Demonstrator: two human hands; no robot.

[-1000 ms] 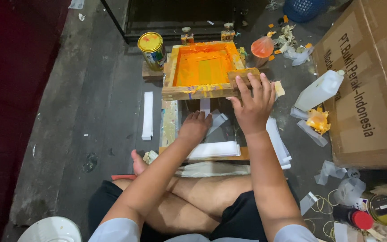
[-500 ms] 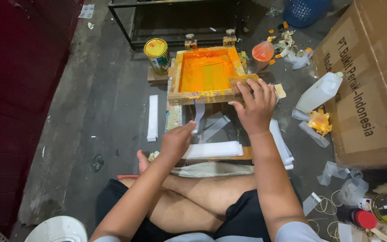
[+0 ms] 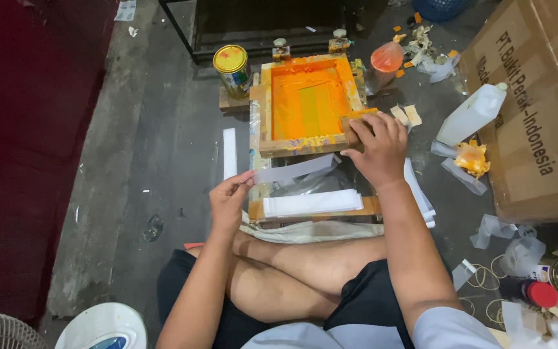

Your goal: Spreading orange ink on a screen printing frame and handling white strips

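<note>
Orange ink coats the mesh of the wooden-framed printing screen point(image 3: 308, 103), which stands tilted up at its near edge on a low wooden printing board point(image 3: 318, 208) on the grey concrete floor point(image 3: 156, 161). The right hand point(image 3: 374, 147) grips the near right corner of the frame, fingers curled over the wood and holding it raised. The left hand point(image 3: 228, 200) pinches one end of a long white paper strip point(image 3: 295, 170) between thumb and fingertips; the strip's far end reaches under the lifted screen, while its near end hangs just left of the board.

A neat stack of white strips point(image 3: 311, 202) lies on the near part of the board, and a second pile of white strips point(image 3: 420, 194) rests on the floor to its right. One single white strip point(image 3: 229, 152) lies alone on the floor to the left. Whether the held strip carries a print cannot be told.

Judging from the piles, the work looks to be midway, with many strips left to handle.

Further off stand a yellow-lidded paint tin point(image 3: 233, 68), a white plastic jug point(image 3: 471, 115) and a large brown cardboard box point(image 3: 537, 110) on the right.
</note>
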